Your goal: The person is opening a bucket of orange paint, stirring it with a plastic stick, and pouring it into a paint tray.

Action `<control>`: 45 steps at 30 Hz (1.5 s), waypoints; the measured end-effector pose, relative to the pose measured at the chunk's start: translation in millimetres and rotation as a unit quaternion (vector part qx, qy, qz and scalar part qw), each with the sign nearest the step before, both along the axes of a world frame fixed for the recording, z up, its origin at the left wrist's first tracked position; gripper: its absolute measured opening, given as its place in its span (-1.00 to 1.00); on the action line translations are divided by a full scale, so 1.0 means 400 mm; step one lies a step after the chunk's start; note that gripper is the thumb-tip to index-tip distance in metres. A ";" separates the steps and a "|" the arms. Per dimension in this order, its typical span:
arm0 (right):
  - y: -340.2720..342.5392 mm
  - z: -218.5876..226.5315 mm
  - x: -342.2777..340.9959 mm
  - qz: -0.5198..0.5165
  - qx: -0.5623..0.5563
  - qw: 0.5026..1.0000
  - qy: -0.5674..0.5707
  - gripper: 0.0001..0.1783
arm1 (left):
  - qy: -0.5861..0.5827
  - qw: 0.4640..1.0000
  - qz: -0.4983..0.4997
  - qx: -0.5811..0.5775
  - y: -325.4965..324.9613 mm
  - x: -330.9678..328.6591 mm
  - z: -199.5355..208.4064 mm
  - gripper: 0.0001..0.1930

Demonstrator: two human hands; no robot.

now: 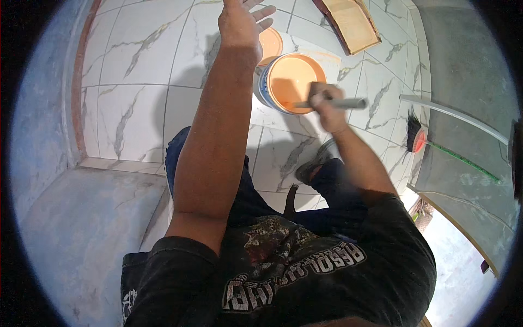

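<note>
Over the orange paint bucket (291, 82), right hand (325, 106) fingers clenched on a blurred grey handle (338, 103), tip hidden; left hand (239, 22) spread, fingers released.

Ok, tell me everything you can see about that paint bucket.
The bucket is round, white-walled with blue markings, open and upright on the marbled tile floor. It is nearly full of orange paint. Its orange-coated lid lies just behind it. The right hand holds a grey handle over its rim.

A home room under renovation: marble-patterned floor tiles (136, 71), bare cement walls (468, 65), an open paint bucket (289, 82).
</note>
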State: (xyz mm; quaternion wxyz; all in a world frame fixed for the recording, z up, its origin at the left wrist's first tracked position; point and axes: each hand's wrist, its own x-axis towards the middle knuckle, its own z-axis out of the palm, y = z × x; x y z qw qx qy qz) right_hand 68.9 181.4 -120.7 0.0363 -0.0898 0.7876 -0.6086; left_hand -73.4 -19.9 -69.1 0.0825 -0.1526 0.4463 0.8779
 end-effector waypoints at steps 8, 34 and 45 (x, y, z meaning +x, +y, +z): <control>-0.016 -0.069 -0.309 -0.243 -0.145 0.958 0.040 -0.75 | 0.028 1.000 0.002 -0.010 0.009 0.027 0.006 -0.22; 0.063 0.012 -0.102 -0.196 -0.037 0.979 -0.037 -0.74 | 0.003 1.000 0.018 0.018 -0.047 0.011 0.019 -0.23; -0.067 -0.030 -0.043 -0.044 -0.198 0.974 -0.103 -0.67 | 0.018 1.000 0.010 0.008 -0.018 0.025 0.040 -0.23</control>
